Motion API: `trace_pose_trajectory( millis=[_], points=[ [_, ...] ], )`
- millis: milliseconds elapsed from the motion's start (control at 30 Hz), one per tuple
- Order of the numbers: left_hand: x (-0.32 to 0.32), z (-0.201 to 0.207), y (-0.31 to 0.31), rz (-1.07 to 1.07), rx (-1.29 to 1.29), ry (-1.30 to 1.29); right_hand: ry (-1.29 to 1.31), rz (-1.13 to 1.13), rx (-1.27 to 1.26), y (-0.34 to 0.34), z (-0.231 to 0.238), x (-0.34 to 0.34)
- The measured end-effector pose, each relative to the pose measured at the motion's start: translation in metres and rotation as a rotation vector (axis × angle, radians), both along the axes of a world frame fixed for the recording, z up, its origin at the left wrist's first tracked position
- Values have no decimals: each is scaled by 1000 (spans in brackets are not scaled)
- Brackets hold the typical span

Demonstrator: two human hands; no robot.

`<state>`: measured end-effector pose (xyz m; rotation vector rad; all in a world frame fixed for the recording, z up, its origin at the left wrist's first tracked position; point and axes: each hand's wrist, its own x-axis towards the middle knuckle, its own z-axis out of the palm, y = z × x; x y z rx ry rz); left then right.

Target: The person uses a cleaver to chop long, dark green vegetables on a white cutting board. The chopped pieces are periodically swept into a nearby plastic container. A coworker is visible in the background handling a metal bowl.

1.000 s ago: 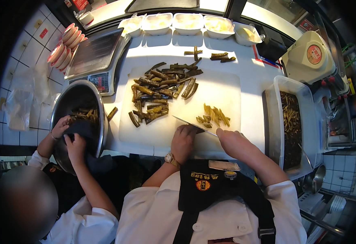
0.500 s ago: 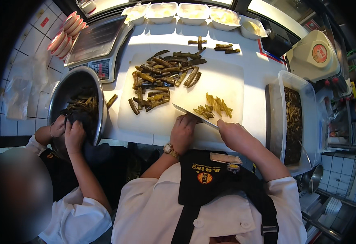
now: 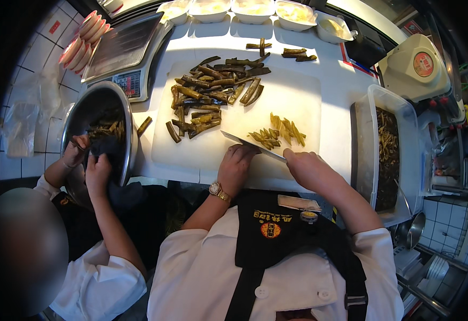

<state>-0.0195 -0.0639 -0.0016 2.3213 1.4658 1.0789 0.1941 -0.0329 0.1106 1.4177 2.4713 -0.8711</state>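
A cleaver-like knife (image 3: 256, 145) lies slantwise over the near edge of the white cutting board (image 3: 298, 85). My right hand (image 3: 306, 168) is closed round its handle. On the near side of the blade my left hand (image 3: 236, 163) has its fingers curled; whatever they press on is hidden by the blade and fingers. Just beyond the blade are thin green-yellow vegetable slices (image 3: 266, 137), with a second small bunch of slices (image 3: 287, 128) fanned out to the right. Dark green-brown vegetable stalks (image 3: 207, 93) form a loose pile on the board's left half.
At left, a co-worker's hands (image 3: 97, 168) work with a dark cloth over a metal bowl (image 3: 132, 128) of stalks. A scale (image 3: 137, 85) stands behind it. White tubs (image 3: 252, 13) line the back. A clear bin (image 3: 370, 160) of dark shreds stands right.
The knife and my left hand have shifted slightly left. My right hand keeps its grip on the handle. The co-worker's left hand has lifted a little, holding a stalk piece.
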Motion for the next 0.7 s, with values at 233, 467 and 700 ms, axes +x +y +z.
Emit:
trace_pose_trajectory(
  millis=[233, 467, 700],
  points=[
    [3, -5, -1, 27, 31, -80, 66, -93, 10, -1, -17, -13],
    [3, -3, -5, 111, 6, -9, 16, -2, -35, 0, 1, -1],
    [4, -7, -7, 91, 27, -41, 20, 15, -28, 9, -18, -19]
  ],
)
